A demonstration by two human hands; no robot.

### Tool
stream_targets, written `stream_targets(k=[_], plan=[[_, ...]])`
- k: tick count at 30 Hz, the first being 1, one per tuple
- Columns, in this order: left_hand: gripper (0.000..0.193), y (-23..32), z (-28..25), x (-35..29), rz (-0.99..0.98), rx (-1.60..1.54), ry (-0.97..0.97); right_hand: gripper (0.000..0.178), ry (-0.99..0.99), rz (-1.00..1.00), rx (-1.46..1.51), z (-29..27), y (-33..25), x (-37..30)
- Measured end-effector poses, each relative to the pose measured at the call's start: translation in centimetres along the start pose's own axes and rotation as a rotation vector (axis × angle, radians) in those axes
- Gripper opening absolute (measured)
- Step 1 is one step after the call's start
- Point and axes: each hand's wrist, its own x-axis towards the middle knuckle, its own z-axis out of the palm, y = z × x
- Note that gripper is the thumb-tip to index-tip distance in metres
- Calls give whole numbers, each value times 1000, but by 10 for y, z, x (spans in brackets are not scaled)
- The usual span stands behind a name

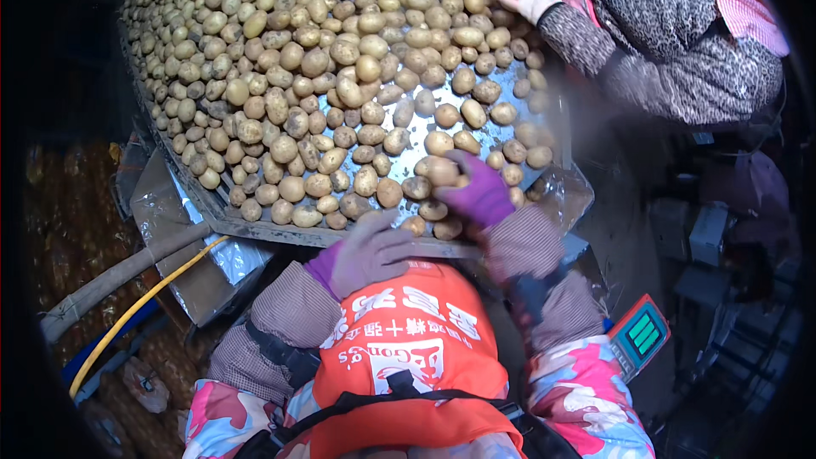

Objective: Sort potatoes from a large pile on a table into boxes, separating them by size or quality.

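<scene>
Right fingers (467,165) hold a potato (443,172) beyond a white-lettered red apron (425,323).

We look down on a broad table (414,153) with a metal top, glaring white where the light strikes it and bluish grey elsewhere. We can follow its dull, narrow rim (272,233) along the near side to 1 angled corner at the near left. Potatoes (291,55) cover most of the top. Across the far and left parts they crowd so densely that we see hardly any metal between them (we cannot count them). Toward the near right they thin to a loose scatter, with bare patches showing. They are round to oval, pale yellow to brown, and some bear dark smudges. Several lie just beside the near rim.
</scene>
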Motion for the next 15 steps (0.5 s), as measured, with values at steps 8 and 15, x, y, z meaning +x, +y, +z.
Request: stream_targets(k=[8, 15], plan=[[60, 6, -70, -38, 451, 475, 103, 43, 22, -749, -785, 83, 41, -30], [50, -38, -231, -174, 866, -506, 543, 13, 422, -371, -1185, -69, 91, -60]])
